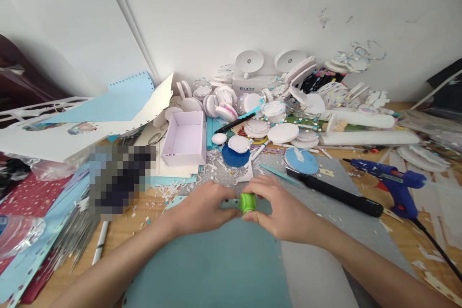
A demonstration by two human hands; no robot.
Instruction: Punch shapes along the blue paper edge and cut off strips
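My left hand (204,208) and my right hand (279,209) meet at the middle of the table, both pinched round a small green round object (247,202), perhaps a paper punch. It rests at the far edge of a teal paper sheet (216,269) that lies on a grey cutting mat (325,192). The fingers of both hands are curled against the green object from either side.
A blue glue gun (395,184) with its cord lies right. A black craft knife (339,196) lies on the mat. A white open box (186,137), blue discs (301,160), white foam discs (283,132) and paper scraps crowd the back. Paper stacks (108,110) fill the left.
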